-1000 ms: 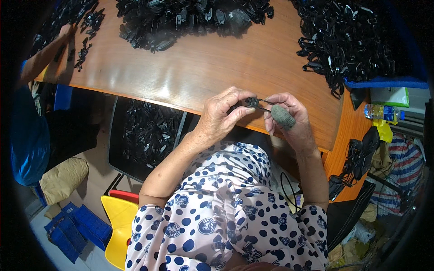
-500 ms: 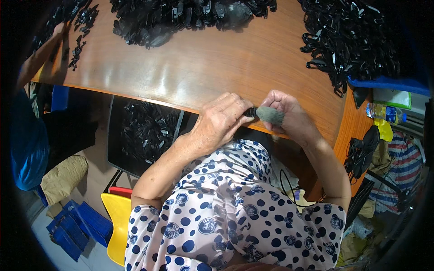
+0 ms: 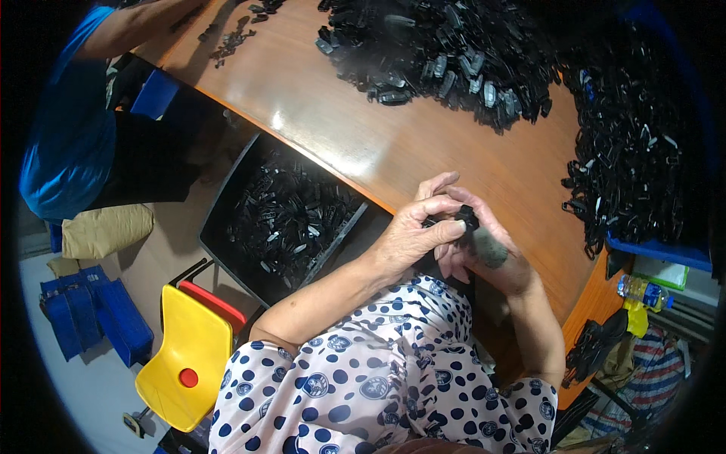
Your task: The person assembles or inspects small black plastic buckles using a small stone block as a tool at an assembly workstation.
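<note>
Long brown wooden table [image 3: 363, 144], upper centre; heaps of black plastic parts [image 3: 454, 53] at top. Frame centre: left hand [image 3: 412, 234] and right hand [image 3: 484, 253] closed round small black plastic clip [image 3: 466, 219]. Likely light, rigid; pinch by edges.

Black parts [image 3: 454, 45] on brown table [image 3: 363, 144]; navy-dotted white blouse [image 3: 378, 378]; yellow stool [image 3: 185, 356].

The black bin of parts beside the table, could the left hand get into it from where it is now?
Probably yes. The bin sits open-topped just left of the left hand, nothing covering it, though that hand is pinching a small black part.
</note>
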A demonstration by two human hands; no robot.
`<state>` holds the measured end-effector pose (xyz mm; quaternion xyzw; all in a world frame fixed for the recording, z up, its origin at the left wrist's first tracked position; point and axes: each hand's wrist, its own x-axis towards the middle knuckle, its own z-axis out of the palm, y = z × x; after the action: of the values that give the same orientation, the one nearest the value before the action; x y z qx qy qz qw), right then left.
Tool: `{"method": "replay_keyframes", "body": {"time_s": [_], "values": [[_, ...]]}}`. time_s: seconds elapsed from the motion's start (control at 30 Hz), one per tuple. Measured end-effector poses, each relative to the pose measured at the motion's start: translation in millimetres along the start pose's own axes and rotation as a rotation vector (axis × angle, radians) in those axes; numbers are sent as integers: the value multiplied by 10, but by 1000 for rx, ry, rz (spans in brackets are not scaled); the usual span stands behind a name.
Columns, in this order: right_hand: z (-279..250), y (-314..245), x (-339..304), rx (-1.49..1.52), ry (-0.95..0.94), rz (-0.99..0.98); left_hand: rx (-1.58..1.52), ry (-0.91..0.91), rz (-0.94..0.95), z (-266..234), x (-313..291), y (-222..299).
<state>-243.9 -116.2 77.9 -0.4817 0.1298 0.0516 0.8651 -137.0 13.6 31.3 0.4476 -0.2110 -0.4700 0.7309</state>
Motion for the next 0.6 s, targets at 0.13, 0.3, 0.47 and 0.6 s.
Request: {"method": "replay_keyframes", "body": {"time_s": [0.13, 0.3, 0.47, 0.6], "values": [[152, 165, 286, 37, -71, -134, -155, 55, -26, -206, -151, 79], [353, 232, 602, -173, -98, 181, -148, 252, -121, -533, -416, 153], [172, 400, 615, -437, -122, 41, 985, 412, 217, -1081, -790, 241], [-139, 242, 487, -435, 239, 104, 1452, 409, 537, -1237, -92, 628]]}}
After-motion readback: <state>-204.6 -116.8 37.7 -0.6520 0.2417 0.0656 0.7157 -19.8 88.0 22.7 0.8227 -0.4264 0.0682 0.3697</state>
